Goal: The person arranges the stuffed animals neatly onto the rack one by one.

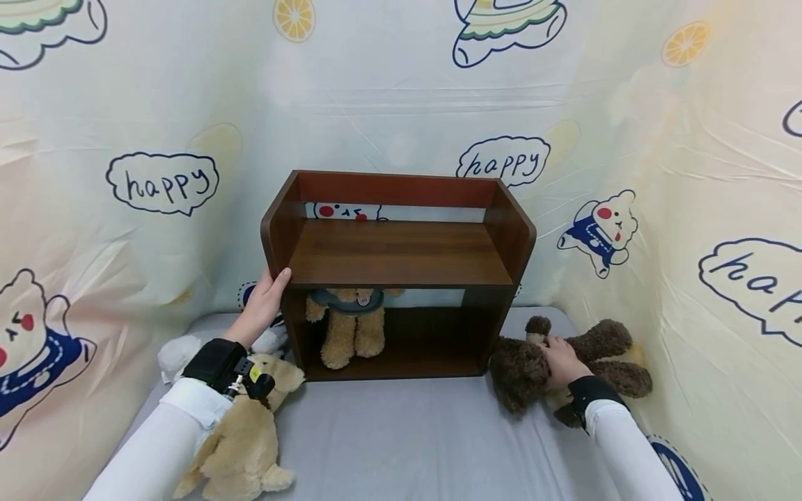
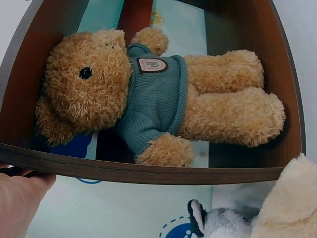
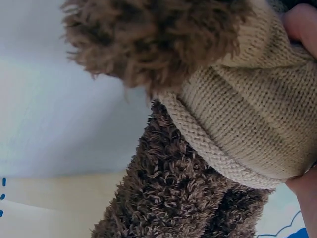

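Note:
A brown wooden two-tier shelf [image 1: 401, 254] stands upright on the grey surface. My left hand [image 1: 262, 306] holds its left side panel, thumb at the front edge. In the lower compartment sits a curly tan teddy bear [image 2: 228, 74] in a teal knitted sweater; the upper board hides its head in the head view. At the right, my right hand [image 1: 562, 362] grips a dark brown teddy bear [image 1: 520, 372] round its body. That bear lies sideways beside the shelf, its legs to the right. Its beige knitted sweater [image 3: 247, 119] fills much of the right wrist view.
A cream plush toy [image 1: 244, 445] lies at the front left, partly under my left forearm. Behind it is a grey-and-white plush toy [image 1: 178, 355]. Printed cloth [image 1: 376, 90] hangs as walls behind and at both sides. A grey sheet [image 1: 401, 438] covers the surface.

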The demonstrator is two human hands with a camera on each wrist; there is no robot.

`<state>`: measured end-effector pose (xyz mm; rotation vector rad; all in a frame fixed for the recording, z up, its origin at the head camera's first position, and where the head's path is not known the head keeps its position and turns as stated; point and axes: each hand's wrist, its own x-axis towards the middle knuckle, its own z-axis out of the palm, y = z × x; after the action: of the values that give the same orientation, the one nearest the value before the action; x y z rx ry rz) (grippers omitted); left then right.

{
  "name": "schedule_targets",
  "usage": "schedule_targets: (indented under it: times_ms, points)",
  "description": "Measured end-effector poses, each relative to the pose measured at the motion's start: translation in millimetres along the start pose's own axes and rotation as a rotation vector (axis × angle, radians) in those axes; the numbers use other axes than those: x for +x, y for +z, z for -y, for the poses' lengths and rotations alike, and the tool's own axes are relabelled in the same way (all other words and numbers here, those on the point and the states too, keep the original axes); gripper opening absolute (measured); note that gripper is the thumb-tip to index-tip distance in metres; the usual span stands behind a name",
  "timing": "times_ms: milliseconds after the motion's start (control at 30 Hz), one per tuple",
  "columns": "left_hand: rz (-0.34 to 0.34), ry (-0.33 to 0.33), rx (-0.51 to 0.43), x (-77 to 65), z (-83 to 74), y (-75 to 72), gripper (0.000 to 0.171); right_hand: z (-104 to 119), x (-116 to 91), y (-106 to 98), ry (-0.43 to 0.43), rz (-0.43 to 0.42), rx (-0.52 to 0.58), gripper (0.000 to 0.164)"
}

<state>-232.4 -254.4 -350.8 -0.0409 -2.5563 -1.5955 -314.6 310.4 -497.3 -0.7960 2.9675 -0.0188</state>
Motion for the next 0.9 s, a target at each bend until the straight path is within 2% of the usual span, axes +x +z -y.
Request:
schedule_targets:
  times_ms: [133, 367, 900]
  points:
    - [-0.003, 0.007, 0.002, -0.5, 1.2, -0.1, 0.069, 1.1, -1.5, -9.3, -0.016, -0.015, 0.009, 0.077]
    - [0.000, 0.032, 0.025, 0.9, 2.4, -0.5, 0.067, -0.6, -6.8, -14.2, -0.066, -0.091, 0.008, 0.074]
    - [0.015, 0.030, -0.001, 2.0, 2.1, -0.8, 0.065, 1.5, -27.7, -28.6, -0.251, -0.218, 0.100, 0.066]
